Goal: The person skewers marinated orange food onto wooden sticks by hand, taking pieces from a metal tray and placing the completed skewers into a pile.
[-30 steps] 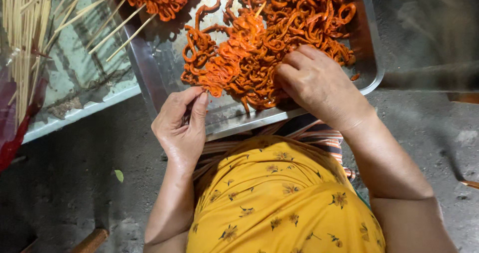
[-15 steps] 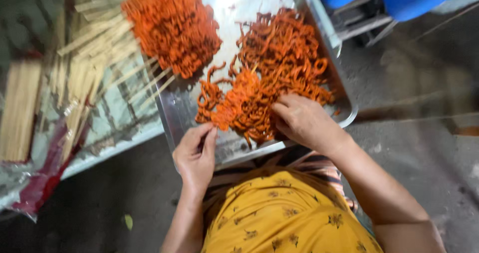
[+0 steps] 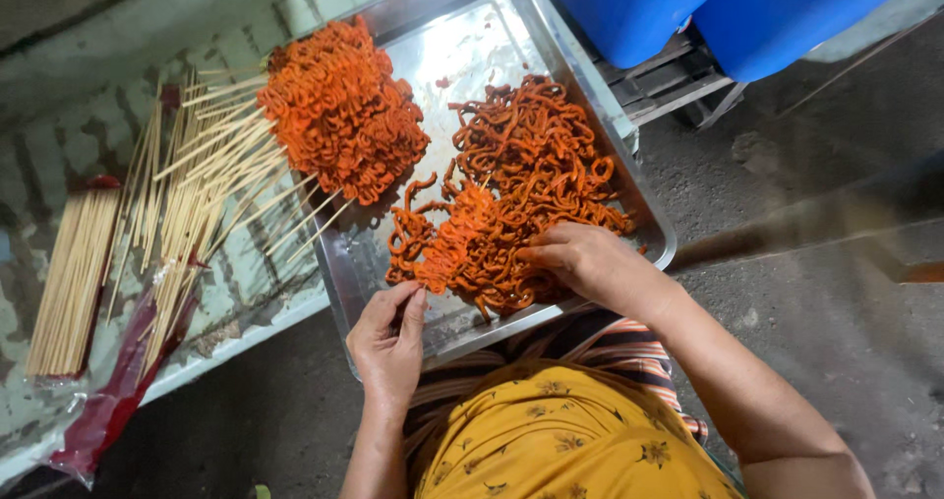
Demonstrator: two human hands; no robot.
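A metal tray (image 3: 644,219) holds a loose heap of orange marinated strips (image 3: 521,179). A denser pile of the same strips threaded on sticks (image 3: 339,116) lies at the tray's far left. My right hand (image 3: 590,263) rests on the near side of the loose heap, its fingers curled into the strips. My left hand (image 3: 388,337) is at the tray's front edge with thumb and fingers pinched together, touching the heap's lower left tip. What the pinch holds is hidden.
Loose bamboo skewers (image 3: 192,199) fan out on a worn pale surface left of the tray. A tied bundle of skewers (image 3: 74,273) lies further left, beside a red plastic bag (image 3: 113,396). Blue containers (image 3: 688,7) stand at the top right over dark ground.
The view has pulled back and shifted, bringing the whole tray and the skewers into sight. My left hand has closed in on the heap's edge. My right hand stays on the strips.
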